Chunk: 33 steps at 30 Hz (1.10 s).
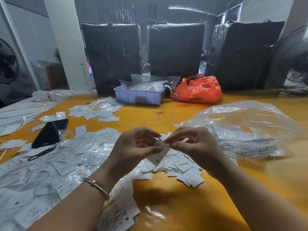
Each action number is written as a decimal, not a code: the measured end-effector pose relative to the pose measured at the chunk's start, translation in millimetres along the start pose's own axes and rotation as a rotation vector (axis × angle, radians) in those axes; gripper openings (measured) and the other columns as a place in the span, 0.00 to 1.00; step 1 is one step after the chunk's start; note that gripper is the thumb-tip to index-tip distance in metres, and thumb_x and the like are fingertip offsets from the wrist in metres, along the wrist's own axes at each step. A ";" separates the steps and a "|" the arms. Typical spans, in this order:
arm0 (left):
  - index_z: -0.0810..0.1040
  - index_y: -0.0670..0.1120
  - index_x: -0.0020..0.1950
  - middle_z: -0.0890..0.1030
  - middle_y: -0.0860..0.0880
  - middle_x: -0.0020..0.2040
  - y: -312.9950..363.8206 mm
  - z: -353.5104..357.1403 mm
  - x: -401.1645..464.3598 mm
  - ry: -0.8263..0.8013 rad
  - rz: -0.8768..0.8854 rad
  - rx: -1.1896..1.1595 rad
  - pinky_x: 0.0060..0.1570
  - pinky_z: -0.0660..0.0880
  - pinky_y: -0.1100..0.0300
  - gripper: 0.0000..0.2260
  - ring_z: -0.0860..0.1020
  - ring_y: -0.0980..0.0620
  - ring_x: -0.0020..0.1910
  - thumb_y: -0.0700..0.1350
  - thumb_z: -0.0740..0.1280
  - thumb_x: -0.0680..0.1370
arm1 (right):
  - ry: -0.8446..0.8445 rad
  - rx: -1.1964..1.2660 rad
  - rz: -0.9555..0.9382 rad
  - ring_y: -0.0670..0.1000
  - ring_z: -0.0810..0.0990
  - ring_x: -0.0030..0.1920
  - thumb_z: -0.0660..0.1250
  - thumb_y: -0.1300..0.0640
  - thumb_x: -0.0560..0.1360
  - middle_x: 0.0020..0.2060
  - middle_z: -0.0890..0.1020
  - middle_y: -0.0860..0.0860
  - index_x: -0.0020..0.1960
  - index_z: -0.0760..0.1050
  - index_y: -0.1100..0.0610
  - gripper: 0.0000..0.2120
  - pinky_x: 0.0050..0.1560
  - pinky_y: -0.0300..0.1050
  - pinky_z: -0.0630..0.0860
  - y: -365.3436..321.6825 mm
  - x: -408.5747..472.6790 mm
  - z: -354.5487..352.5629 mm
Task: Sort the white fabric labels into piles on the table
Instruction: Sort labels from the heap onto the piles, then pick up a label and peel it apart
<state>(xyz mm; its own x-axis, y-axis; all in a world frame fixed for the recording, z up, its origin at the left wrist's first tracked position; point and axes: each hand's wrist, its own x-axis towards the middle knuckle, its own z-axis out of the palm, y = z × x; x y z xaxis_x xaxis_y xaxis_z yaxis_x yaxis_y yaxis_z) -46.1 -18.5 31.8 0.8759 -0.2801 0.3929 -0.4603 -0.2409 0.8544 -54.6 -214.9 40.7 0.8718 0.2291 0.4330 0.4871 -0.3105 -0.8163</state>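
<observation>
A white fabric label (159,153) printed "XS" is held above the orange table (183,197) between both hands. My left hand (133,147) pinches its lower left side with thumb and fingers. My right hand (193,144) pinches its upper right corner. Under the hands lies a small heap of white labels (183,170). A large spread of labels and clear wrappers (50,167) covers the table's left side, some marked "XS" and "M". Another heap of labels (96,110) lies further back on the left.
A black phone (50,132) rests at the left among the labels. A big clear plastic bag (246,129) lies to the right. At the back stand a blue tray (138,95) of bagged items, a red plastic bag (198,89), black wrapped boxes (176,49) and a fan (293,64).
</observation>
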 end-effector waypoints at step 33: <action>0.78 0.51 0.39 0.80 0.52 0.35 -29.0 -16.6 9.1 0.272 -0.341 0.653 0.34 0.71 0.58 0.08 0.76 0.49 0.35 0.43 0.62 0.75 | 0.491 -0.952 0.346 0.53 0.75 0.48 0.65 0.59 0.73 0.45 0.83 0.51 0.49 0.82 0.50 0.09 0.54 0.49 0.61 49.8 11.1 -44.4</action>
<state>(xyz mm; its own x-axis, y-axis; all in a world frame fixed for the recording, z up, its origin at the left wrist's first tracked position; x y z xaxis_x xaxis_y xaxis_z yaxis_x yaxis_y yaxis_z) -22.4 1.3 16.2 0.9501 0.1247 0.2859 -0.0773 -0.7940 0.6030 -18.3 -268.8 21.8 0.7915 -0.3291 0.5150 -0.1269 -0.9128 -0.3882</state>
